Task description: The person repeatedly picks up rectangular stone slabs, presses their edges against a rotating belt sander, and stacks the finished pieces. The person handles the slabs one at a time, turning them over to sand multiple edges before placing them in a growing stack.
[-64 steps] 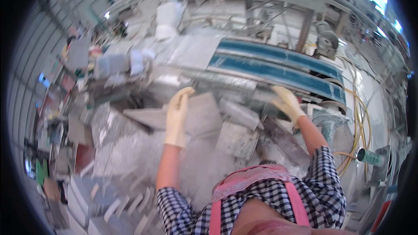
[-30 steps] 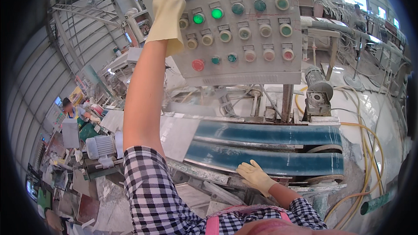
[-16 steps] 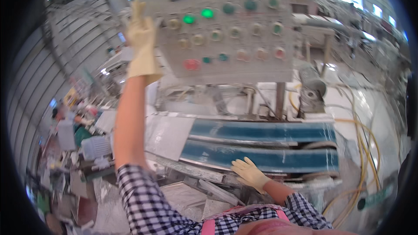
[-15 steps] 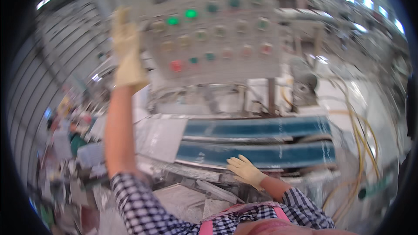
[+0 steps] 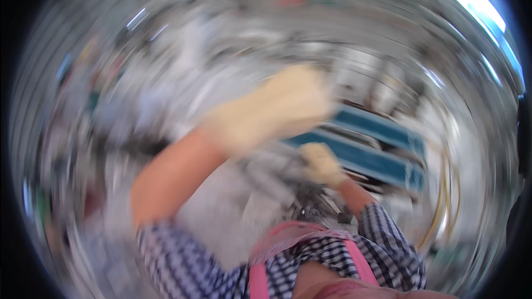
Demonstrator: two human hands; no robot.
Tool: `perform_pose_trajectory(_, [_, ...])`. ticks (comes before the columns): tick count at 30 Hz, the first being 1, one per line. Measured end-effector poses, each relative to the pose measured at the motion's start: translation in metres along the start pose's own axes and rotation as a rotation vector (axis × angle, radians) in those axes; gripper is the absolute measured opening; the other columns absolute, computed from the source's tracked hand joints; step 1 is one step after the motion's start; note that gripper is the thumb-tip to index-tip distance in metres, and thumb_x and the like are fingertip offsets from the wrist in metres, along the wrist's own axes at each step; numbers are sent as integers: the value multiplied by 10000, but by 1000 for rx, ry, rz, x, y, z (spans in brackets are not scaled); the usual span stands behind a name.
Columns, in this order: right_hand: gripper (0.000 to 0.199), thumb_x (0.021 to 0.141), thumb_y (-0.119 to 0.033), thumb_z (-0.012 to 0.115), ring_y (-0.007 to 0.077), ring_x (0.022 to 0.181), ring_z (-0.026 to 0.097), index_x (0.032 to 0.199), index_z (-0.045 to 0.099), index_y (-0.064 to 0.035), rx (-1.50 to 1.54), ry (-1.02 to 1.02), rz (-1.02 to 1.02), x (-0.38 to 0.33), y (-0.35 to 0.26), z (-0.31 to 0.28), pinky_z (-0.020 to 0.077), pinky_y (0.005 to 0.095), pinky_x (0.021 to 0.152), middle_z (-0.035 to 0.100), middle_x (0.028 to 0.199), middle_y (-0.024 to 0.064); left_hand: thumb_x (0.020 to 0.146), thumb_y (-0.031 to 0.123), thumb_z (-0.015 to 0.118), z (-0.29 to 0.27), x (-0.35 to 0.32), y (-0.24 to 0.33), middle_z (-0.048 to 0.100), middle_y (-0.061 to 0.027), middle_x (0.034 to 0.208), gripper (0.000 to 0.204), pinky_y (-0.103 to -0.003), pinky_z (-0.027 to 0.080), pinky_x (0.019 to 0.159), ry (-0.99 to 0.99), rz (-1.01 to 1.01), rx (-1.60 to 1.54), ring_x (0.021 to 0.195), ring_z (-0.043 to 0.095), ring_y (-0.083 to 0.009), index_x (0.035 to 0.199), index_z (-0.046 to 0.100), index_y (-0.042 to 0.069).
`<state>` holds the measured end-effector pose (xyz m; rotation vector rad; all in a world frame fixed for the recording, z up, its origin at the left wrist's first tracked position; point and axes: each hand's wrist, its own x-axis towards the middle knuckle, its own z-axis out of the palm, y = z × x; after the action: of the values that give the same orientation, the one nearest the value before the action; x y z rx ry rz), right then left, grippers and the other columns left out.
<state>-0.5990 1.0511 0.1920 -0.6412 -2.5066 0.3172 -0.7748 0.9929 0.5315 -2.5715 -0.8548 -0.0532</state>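
My left hand [image 5: 280, 102], in a cream rubber glove, is raised across the middle of the view, in front of the near end of two blue belts. Motion smears its fingers, and nothing can be made out in it. Lower down, my right hand [image 5: 322, 165], gloved the same way, is beside the edge of the nearer blue belt [image 5: 366, 158]. Its fingers are blurred too, so their shape does not show. Whether the right hand touches the belt I cannot tell.
Behind the nearer belt runs a second blue belt [image 5: 382, 127]. Yellow hoses [image 5: 441, 205] hang at the right. A blurred grey panel [image 5: 343, 3] with a red spot and a green spot is at the top. Smeared, cluttered shapes fill the left side.
My left hand has come down from beside the panel of lit buttons and swung right toward the belts. The view has turned and blurred. My right hand's spread fingers no longer show clearly.
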Motion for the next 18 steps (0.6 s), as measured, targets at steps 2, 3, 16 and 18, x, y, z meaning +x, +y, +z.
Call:
perform_pose_trajectory(2, [572, 813, -261, 668, 415, 1246, 501, 1315, 559, -11, -111, 92, -141, 5, -6, 7, 384, 493, 1077, 562, 1330, 229, 722, 271, 685, 11, -42, 0, 594, -99, 565, 203, -401, 462, 479, 257, 26, -85, 501, 588, -276, 609, 685, 102])
perform_pose_trajectory(3, [677, 843, -176, 657, 425, 1359, 427, 1464, 454, 3, -140, -163, -14, 5, -5, 2, 313, 486, 1168, 447, 1497, 233, 766, 289, 669, 15, -62, 4, 630, -109, 640, 230, -407, 475, 521, 171, -149, -249, 573, 600, -289, 663, 694, 85])
perform_pose_trajectory(16, [632, 942, -352, 659, 345, 1299, 490, 1489, 480, -91, 326, -375, 338, 1, -243, 118, 376, 446, 1117, 529, 1410, 168, 906, 252, 614, -81, -314, 161, 648, -153, 801, 218, -439, 500, 667, -15, -699, -342, 744, 620, -334, 850, 668, 49])
perform_pose_trajectory(18, [599, 936, -372, 662, 322, 1289, 516, 1458, 522, -114, 392, -392, 405, -3, -262, 148, 412, 422, 1082, 541, 1406, 166, 915, 248, 616, -71, -367, 169, 637, -160, 797, 214, -441, 500, 679, 28, -722, -341, 749, 618, -341, 865, 660, 45])
